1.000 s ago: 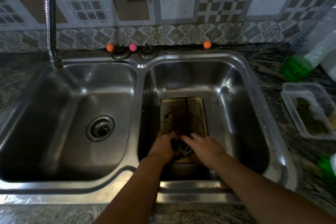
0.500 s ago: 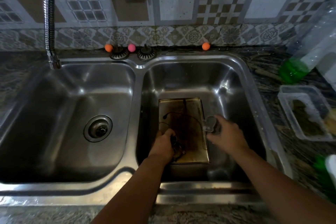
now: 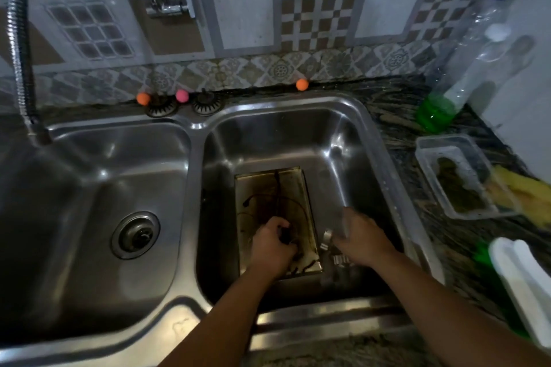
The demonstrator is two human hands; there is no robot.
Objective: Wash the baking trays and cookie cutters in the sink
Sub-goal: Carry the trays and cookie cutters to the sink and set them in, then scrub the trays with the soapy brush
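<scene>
Head view: left hand (image 3: 272,243) fingers curled on dark cutter over baking tray (image 3: 275,188); right hand (image 3: 362,240), at 3 o'clock, pinches metal cutter (image 3: 326,240). Advise separating cutters clear before scrubbing.

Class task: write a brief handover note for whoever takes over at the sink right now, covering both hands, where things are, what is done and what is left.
Left hand: closed on a small dark item over the baking tray.
Right hand: holds a metal cookie cutter beside the tray.
Tray lies flat in the right basin, visibly stained.
Done: nothing looks clean; no water seen running.
Left: wash tray and cutters.
</scene>
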